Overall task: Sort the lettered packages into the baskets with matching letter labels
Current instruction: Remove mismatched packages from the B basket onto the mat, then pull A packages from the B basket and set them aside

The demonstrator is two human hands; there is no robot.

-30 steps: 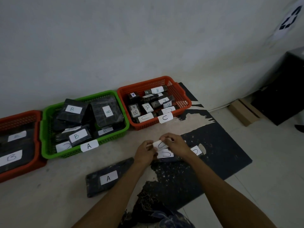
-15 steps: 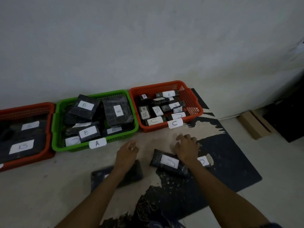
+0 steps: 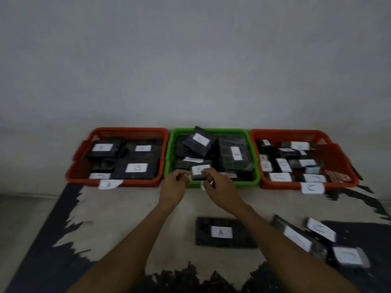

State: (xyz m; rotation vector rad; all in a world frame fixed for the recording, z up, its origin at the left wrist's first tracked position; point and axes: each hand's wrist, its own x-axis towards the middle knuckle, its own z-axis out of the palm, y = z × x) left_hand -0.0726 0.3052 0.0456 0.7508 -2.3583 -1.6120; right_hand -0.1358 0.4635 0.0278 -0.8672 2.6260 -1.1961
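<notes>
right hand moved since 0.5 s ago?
Yes. The right hand left the floor packages and went forward to the green basket, now at its front rim beside the left hand.

Dim, flat light, soft motion blur throughout, wide-angle bending at edges.

2 bare forearms in frame, entering from 6 o'clock edge, tapering toward 12 o'clock. No sleeves, cuffs or gloves anywhere along visible length. Left hand bare, no ring or band showing. Right hand bare too, wrist plain, no watch or strap. Fingertips slightly blurred, nails hard to read. Dark patterned fabric at 6 o'clock between forearms, pale markings on it; whether it is clothing, cannot tell.
</notes>
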